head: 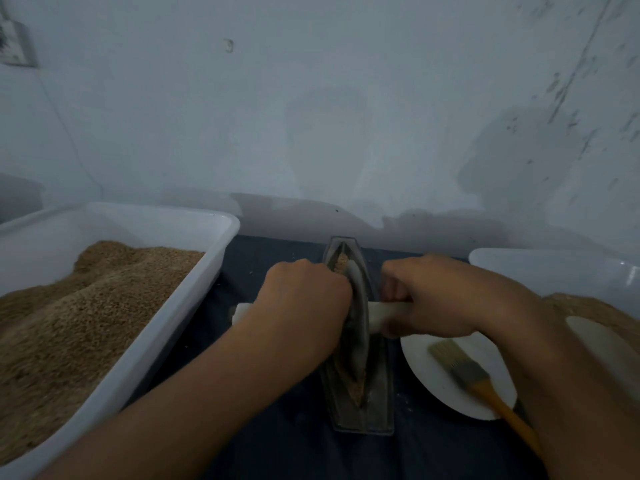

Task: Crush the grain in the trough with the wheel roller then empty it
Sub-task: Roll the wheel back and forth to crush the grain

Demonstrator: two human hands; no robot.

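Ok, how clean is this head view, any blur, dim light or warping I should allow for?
Head view: dim, bluish light, soft shadows on the wall; motion blur smears the right hand and the wheel roller; the left hand is sharper; wide-angle warping bends the left grain tub near the frame edges; the brush reads clearly.

Two bare forearms reach in from the lower edge, no sleeves in view. The left hand [304, 296] and right hand [436, 296] wear no gloves, rings or watch.
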